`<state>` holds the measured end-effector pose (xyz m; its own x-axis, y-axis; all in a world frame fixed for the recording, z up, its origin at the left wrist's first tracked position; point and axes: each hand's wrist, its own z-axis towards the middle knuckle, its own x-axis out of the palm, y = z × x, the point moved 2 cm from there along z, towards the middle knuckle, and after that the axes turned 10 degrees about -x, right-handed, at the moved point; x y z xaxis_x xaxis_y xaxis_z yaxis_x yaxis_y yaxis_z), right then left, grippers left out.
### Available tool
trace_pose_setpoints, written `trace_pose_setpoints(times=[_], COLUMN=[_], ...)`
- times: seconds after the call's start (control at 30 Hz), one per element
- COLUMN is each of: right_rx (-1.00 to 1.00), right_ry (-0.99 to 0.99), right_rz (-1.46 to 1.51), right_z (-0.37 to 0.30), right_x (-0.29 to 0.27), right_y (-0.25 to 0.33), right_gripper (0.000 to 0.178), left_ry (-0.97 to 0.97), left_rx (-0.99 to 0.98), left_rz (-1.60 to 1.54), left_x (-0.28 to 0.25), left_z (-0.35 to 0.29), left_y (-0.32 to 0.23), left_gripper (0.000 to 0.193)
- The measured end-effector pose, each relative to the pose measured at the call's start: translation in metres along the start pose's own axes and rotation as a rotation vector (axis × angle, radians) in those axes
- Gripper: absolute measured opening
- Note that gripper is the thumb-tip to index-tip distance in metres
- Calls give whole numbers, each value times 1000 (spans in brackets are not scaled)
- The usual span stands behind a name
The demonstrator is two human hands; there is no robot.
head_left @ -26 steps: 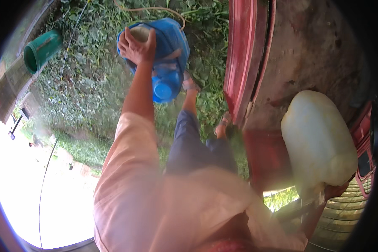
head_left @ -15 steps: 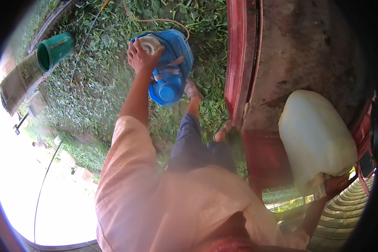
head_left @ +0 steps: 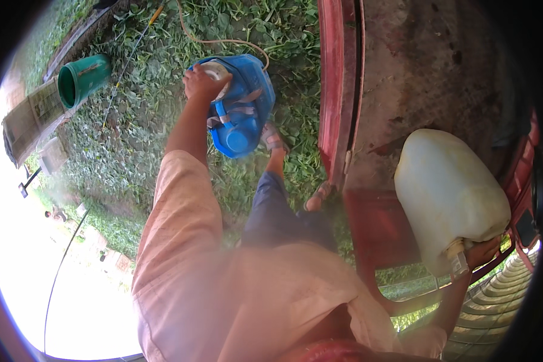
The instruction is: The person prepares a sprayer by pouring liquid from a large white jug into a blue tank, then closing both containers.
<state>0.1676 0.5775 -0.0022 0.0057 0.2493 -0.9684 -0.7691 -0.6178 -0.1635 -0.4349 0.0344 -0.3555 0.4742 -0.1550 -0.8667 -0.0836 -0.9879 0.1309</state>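
A blue backpack sprayer tank (head_left: 256,78) with straps stands on the leafy ground by my foot. My left hand (head_left: 205,83) lies over its round white lid (head_left: 218,71), fingers curled at the rim. To the right, a large whitish plastic jerrycan (head_left: 452,187) rests tilted over the edge of a red-framed surface. My right hand (head_left: 484,252) is closed at the jerrycan's near end, beside its neck; some of its fingers are hidden. A small clear piece (head_left: 458,262) hangs by the neck, its kind unclear.
A green bucket (head_left: 90,75) lies on its side at the far left near a flat greyish sheet (head_left: 36,123). A thin hose (head_left: 223,41) runs from the sprayer, and a slim wand (head_left: 130,63) crosses the plants. The red metal edge (head_left: 335,84) stands between sprayer and jerrycan.
The whole view has shifted a little. My left hand stays on the lid, its fingers slightly more drawn in. My right hand keeps its place at the jerrycan, with the neck showing more clearly.
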Motion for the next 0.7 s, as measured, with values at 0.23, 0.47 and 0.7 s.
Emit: trace_pose_setpoints(times=[0.23, 0.47, 0.7], right_rx=[-57, -89, -91], right_ry=[37, 74, -57], right_rz=[-28, -126, -29], right_z=[10, -5, 5], right_x=[9, -2, 4], right_y=[2, -12, -1], right_gripper=[40, 40, 50], left_ry=[365, 43, -99], left_rx=[259, -184, 456], left_rz=[163, -129, 108], left_x=[92, 20, -1], left_z=[106, 30, -16], left_y=[115, 64, 18], left_gripper=[86, 90, 106])
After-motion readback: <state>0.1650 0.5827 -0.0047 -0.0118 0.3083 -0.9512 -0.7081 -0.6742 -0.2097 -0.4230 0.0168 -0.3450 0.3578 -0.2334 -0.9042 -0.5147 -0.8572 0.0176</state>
